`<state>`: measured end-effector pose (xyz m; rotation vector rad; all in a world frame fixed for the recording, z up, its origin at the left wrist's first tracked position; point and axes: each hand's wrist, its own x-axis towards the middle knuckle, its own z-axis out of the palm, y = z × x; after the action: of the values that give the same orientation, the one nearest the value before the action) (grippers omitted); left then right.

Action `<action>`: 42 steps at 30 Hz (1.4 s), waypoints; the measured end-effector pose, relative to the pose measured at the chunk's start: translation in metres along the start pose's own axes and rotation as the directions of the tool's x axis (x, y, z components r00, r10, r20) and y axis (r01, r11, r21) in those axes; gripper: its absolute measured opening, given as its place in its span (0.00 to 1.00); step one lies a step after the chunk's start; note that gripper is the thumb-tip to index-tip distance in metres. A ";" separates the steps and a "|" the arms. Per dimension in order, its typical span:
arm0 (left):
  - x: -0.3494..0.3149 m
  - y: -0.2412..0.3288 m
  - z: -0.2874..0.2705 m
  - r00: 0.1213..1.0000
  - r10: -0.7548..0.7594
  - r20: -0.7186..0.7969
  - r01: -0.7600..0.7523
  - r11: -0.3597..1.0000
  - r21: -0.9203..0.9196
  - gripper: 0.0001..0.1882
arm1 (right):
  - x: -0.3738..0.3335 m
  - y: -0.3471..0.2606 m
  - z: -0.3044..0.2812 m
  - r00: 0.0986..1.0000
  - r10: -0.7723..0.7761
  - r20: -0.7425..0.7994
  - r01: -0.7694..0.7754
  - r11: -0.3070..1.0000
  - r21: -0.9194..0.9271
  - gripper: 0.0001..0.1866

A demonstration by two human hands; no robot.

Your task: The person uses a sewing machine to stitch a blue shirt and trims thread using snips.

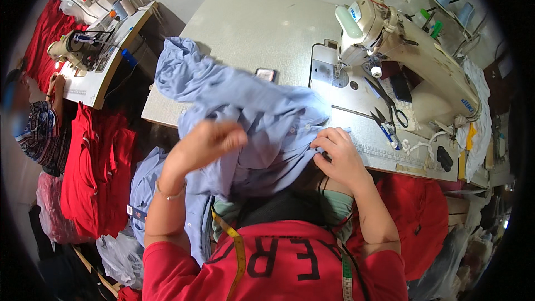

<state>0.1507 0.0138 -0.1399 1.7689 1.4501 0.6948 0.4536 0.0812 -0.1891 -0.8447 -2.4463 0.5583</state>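
Note:
A light blue buttoned shirt [262, 128] lies crumpled over the front edge of the sewing table and hangs down toward my lap. At its right end, my right hand [337, 153] pinches the fabric edge between thumb and fingers. My left hand [214, 138] is raised over the middle of the shirt, its fingers curled and smeared by motion. Whether it touches the cloth is unclear. Beyond the shirt's upper fold lies a small dark-edged rectangular object [266, 74], partly covered.
To the right stands a sewing machine [401, 39]; black scissors [387, 100] and blue-handled snips [385, 129] lie beside it. A yellow tape measure [237, 251] hangs over my red shirt. At far left, another person [42, 125] sits at a second machine [78, 50], near hanging red garments [95, 173].

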 end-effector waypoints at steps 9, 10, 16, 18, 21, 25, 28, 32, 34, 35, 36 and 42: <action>0.051 -0.042 0.003 0.915 0.042 -0.402 0.137 0.904 0.405 0.16 | -0.009 -0.002 0.002 0.998 -0.040 -0.054 0.039 0.999 -0.024 0.12; 0.049 -0.041 0.005 0.924 0.034 -0.381 0.108 0.932 0.346 0.15 | -0.010 0.000 0.002 0.996 -0.062 -0.060 0.059 0.997 -0.042 0.12; 0.039 -0.056 0.014 0.878 0.234 -0.417 -0.033 0.900 0.435 0.13 | -0.010 0.003 0.002 0.998 -0.054 -0.039 0.054 0.998 0.020 0.11; 0.037 -0.057 0.012 0.886 0.215 -0.412 -0.037 0.916 0.399 0.12 | -0.011 0.002 0.002 0.997 -0.060 -0.052 0.061 0.998 0.016 0.11; 0.037 -0.055 0.008 0.913 0.179 -0.368 -0.034 0.929 0.368 0.10 | -0.011 0.000 0.002 0.997 -0.054 -0.053 0.055 0.998 0.015 0.11; 0.039 -0.059 0.005 0.925 0.185 -0.332 -0.039 0.915 0.401 0.05 | -0.010 -0.004 -0.002 0.999 -0.037 -0.030 0.037 0.999 -0.001 0.10; 0.042 -0.057 0.007 0.878 0.179 -0.443 -0.033 0.947 0.318 0.03 | -0.009 -0.006 -0.005 0.999 -0.045 -0.015 0.046 0.997 0.054 0.09; 0.046 -0.072 0.008 0.826 0.148 -0.544 -0.023 0.973 0.230 0.03 | -0.008 0.004 0.000 0.999 0.003 -0.032 0.001 0.994 0.109 0.08; 0.046 -0.071 0.011 0.828 0.231 -0.512 -0.037 0.932 0.361 0.03 | -0.001 0.004 0.004 0.994 0.108 -0.023 -0.104 0.986 0.133 0.08; 0.047 -0.070 0.013 0.828 0.270 -0.491 -0.044 0.905 0.423 0.02 | 0.005 0.000 0.007 0.989 0.119 -0.093 -0.110 0.989 0.094 0.09; 0.048 -0.068 0.016 0.819 0.281 -0.501 -0.024 0.888 0.459 0.02 | 0.013 -0.006 0.011 0.979 0.126 -0.162 -0.118 0.991 0.054 0.09; 0.055 -0.059 0.025 0.762 0.328 -0.559 0.042 0.836 0.547 0.05 | 0.034 -0.008 0.035 0.979 0.000 -0.202 -0.024 0.993 -0.116 0.11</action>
<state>0.1479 0.0679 -0.2049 2.2148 2.1374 1.1452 0.4068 0.0896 -0.2025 -0.9171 -2.3066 0.3171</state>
